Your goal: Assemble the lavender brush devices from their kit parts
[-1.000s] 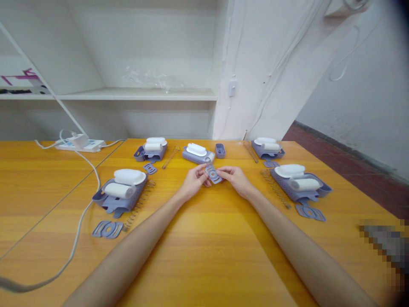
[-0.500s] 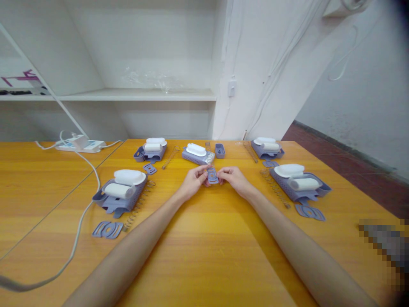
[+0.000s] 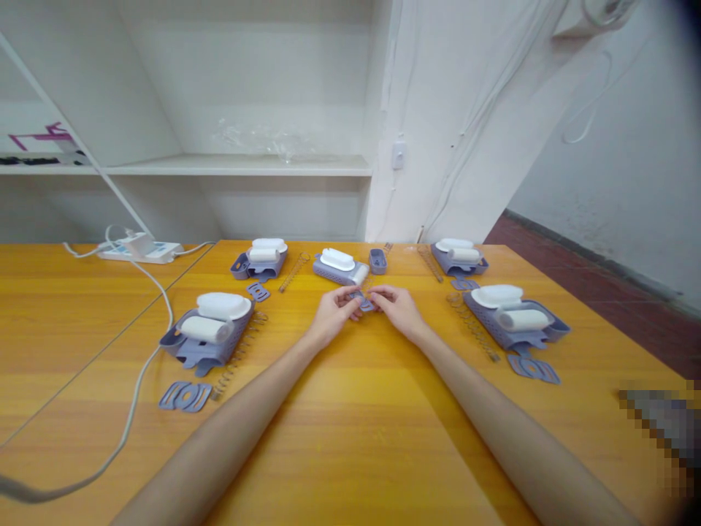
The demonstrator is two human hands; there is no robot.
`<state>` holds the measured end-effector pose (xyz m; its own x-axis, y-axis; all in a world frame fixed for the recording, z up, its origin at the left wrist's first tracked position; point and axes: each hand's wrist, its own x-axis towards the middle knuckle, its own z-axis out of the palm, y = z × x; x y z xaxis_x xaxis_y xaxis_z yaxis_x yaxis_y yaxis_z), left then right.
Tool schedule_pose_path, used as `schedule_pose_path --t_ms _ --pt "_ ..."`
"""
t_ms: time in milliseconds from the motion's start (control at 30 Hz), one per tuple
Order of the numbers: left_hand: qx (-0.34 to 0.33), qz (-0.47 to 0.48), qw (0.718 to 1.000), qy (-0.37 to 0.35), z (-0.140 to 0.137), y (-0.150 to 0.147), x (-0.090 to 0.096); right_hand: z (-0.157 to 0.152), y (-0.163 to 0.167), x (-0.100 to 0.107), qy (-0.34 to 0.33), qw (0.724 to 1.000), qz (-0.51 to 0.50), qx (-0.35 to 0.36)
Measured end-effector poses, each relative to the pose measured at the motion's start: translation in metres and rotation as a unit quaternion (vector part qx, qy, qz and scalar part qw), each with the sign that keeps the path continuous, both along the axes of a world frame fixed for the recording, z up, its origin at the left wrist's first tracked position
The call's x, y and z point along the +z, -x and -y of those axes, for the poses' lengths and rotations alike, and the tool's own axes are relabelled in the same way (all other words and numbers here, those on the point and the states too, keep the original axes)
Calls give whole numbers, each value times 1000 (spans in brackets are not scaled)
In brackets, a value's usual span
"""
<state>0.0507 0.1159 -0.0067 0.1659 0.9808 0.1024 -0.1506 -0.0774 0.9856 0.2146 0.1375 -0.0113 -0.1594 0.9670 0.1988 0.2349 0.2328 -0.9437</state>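
Note:
Above the middle of the table, my left hand [image 3: 331, 314] pinches a small grey-purple slotted plate [image 3: 364, 302] between thumb and fingers. My right hand [image 3: 399, 310] is closed at the plate's right side, its fingertips at the lower end of a thin wire coil spring [image 3: 388, 248]. The spring leans up and to the right; its lower part is faint, and how it meets the plate is hidden by fingers. Just beyond my hands lie a grey-purple perforated basket [image 3: 334, 275] with a white oval dish [image 3: 336, 258] on it, a white roll [image 3: 358, 275] and a small grey-purple cup [image 3: 377, 261].
Similar sets of baskets, dishes and rolls stand near left [image 3: 211, 351], far left [image 3: 266, 261], near right [image 3: 515, 329] and far right [image 3: 458, 257], with springs and slotted plates beside them. A white cable [image 3: 134, 402] crosses the left side from a power strip [image 3: 139, 250].
The slotted plate has tipped and turned in my fingers and shows less of its face. The spring's top has swung from left to right, past the small cup.

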Motion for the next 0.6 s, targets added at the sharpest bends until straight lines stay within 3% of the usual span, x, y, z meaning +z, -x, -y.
schedule_pose_path --t_ms 100,200,333,433,600 --pt "21 4 1000 2 -2 -1 -2 -7 1 -3 -90 987 100 -87" --pt "39 4 999 1 -2 -1 -3 -16 1 2 -147 950 237 -138" --pt "53 2 999 1 -2 -1 -2 -30 -1 13 -102 895 394 -181" --pt "58 -6 998 -3 -2 -2 -1 -37 -2 17 -67 875 438 -195" --pt "81 -9 996 -33 0 -1 -2 -24 -1 18 -137 861 443 -211"
